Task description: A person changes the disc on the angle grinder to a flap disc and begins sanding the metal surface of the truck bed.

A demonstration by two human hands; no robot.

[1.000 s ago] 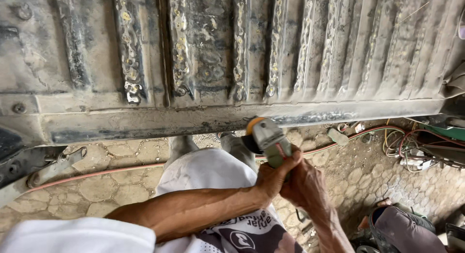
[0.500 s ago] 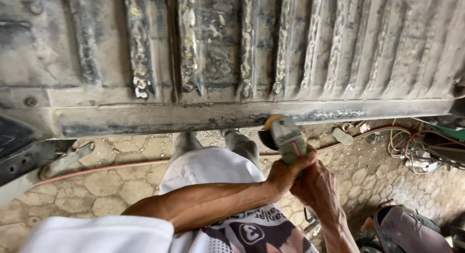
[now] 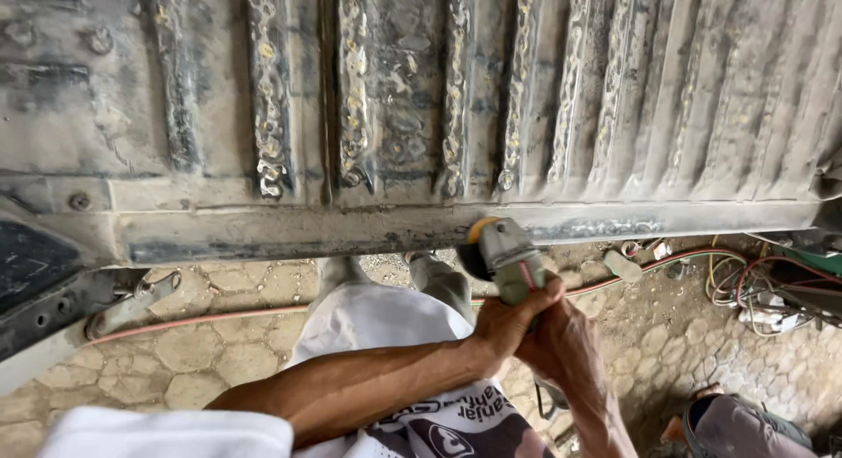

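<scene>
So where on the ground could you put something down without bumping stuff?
The grey hexagonal paving left of the white-trousered leg is bare, bordered above by the thin red hose. The right is crowded: tangled coloured cables, and both hands, left hand and right hand, on the grey-green angle grinder.

Grinder [image 3: 504, 252] in both hands [image 3: 535, 331], against panel [image 3: 263, 230] edge; hose [image 3: 193, 318] on paving [image 3: 219, 361] below.

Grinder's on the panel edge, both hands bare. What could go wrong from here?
1. Both the left hand and right hand grip the angle grinder ungloved, close to its disc; a kickback off the metal panel edge could cut them.
2. Sparks or grit would likely fall toward the person's legs, directly below.
3. The red hose and tangled cables on the paved floor are trip or snag hazards.
</scene>
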